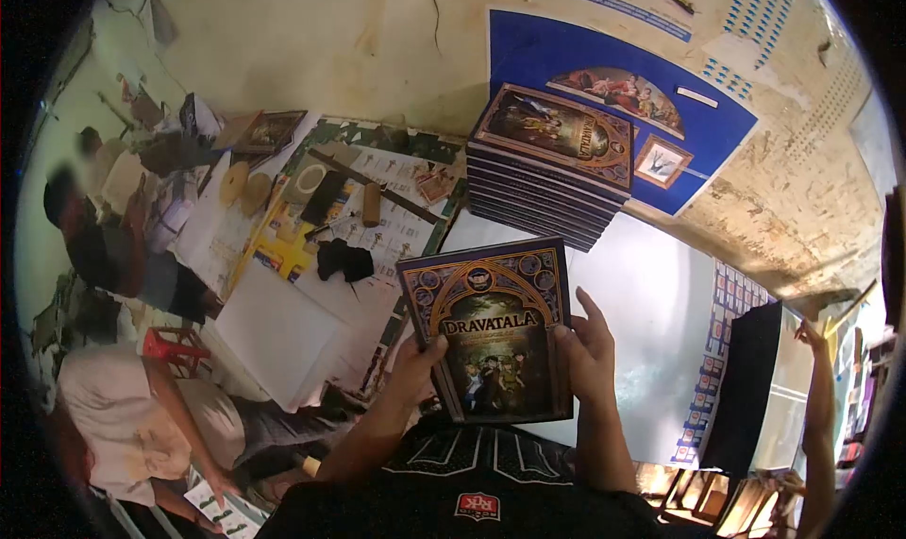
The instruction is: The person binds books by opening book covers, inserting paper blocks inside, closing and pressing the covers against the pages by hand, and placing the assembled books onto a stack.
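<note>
A dark hardcover book (495,369) with a gold ornamental border and the title DRAVATALA is held up in front of my chest, its cover facing me. My left hand (411,367) grips its left edge, thumb on the cover. On the opposite edge, my right hand (587,355) holds the book with the thumb at the front and the index finger pointing up. The fingers behind the book are hidden. Beyond it rises a tall stack of matching books (547,194), the top one face up.
A white tabletop (651,303) extends right, with printed strips (719,350) and a black sheet (746,388). At left, a worktable bears white paper sheets (283,322), a black cloth (344,260) and tape rolls (310,178). People sit at left; another person's arm (819,416) reaches in at right.
</note>
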A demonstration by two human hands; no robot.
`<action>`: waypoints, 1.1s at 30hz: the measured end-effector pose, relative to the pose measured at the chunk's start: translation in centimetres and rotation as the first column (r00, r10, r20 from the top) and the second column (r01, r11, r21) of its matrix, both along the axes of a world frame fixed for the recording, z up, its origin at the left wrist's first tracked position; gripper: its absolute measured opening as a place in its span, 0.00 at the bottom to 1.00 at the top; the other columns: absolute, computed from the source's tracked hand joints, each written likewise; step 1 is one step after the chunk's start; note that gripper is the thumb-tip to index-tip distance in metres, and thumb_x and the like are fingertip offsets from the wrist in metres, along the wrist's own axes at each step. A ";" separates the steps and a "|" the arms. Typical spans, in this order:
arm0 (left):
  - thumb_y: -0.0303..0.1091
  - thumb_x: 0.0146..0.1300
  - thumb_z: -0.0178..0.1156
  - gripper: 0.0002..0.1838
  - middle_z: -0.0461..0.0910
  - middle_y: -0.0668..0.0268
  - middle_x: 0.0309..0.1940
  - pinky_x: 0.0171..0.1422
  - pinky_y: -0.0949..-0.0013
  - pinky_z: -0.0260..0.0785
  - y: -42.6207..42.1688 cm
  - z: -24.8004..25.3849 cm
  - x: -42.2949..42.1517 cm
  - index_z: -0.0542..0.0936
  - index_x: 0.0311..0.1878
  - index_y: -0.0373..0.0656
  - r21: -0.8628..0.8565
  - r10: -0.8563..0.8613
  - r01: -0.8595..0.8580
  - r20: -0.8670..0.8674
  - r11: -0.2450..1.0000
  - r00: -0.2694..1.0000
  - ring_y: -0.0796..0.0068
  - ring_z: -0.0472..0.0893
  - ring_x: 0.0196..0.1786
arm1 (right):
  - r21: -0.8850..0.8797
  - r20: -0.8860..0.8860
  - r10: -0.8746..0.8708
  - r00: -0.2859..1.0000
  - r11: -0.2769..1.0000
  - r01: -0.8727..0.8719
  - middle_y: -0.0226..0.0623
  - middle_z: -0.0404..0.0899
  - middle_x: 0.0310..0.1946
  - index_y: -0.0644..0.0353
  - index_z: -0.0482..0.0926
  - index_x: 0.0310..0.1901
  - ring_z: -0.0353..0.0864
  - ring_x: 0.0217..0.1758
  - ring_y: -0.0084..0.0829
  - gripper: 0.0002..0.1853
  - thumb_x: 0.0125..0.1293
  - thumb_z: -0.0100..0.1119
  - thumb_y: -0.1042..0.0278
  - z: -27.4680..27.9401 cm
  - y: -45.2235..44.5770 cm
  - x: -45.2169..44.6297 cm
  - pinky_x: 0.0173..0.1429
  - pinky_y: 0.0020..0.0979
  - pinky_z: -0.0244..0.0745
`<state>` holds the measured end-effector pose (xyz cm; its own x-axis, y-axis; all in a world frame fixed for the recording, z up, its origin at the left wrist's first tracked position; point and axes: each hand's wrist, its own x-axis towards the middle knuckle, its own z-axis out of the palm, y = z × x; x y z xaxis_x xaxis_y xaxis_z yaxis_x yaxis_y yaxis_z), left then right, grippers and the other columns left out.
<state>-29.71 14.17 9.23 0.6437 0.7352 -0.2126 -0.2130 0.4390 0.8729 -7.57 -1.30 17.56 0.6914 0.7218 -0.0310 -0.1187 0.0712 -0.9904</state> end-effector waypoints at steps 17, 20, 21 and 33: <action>0.35 0.71 0.58 0.15 0.80 0.65 0.36 0.48 0.72 0.72 2.6 -1.3 8.6 0.78 0.47 0.29 0.054 0.050 -0.050 -0.006 0.997 0.999 0.79 0.77 0.39 | -0.349 0.299 0.153 0.942 0.936 -0.041 0.40 0.82 0.45 0.72 0.78 0.53 0.78 0.44 0.27 0.18 0.63 0.59 0.72 8.0 8.0 10.4 0.53 0.28 0.74; 0.35 0.71 0.58 0.15 0.81 0.64 0.34 0.46 0.72 0.73 5.2 2.4 13.3 0.79 0.46 0.29 0.066 0.076 -0.075 -0.004 0.995 0.997 0.79 0.79 0.37 | -0.490 0.631 0.348 0.693 0.872 0.008 0.38 0.83 0.44 0.72 0.77 0.55 0.79 0.45 0.26 0.20 0.60 0.56 0.74 12.9 13.3 14.8 0.51 0.28 0.73; 0.35 0.71 0.58 0.15 0.81 0.64 0.34 0.46 0.72 0.73 6.1 3.3 14.5 0.79 0.46 0.29 0.071 0.079 -0.079 0.000 0.994 0.997 0.79 0.79 0.37 | -0.460 0.689 0.380 0.617 0.887 -0.032 0.39 0.83 0.44 0.72 0.77 0.55 0.79 0.45 0.27 0.21 0.60 0.58 0.73 11.2 15.5 19.7 0.52 0.29 0.74; 0.37 0.66 0.63 0.14 0.84 0.56 0.34 0.37 0.71 0.78 15.4 7.3 24.1 0.77 0.39 0.33 -0.184 0.049 -0.056 -0.043 0.981 0.998 0.68 0.85 0.35 | -0.347 0.844 0.320 0.430 0.938 -0.018 0.48 0.82 0.51 0.65 0.78 0.56 0.82 0.53 0.42 0.26 0.57 0.69 0.61 7.3 31.6 31.7 0.60 0.36 0.74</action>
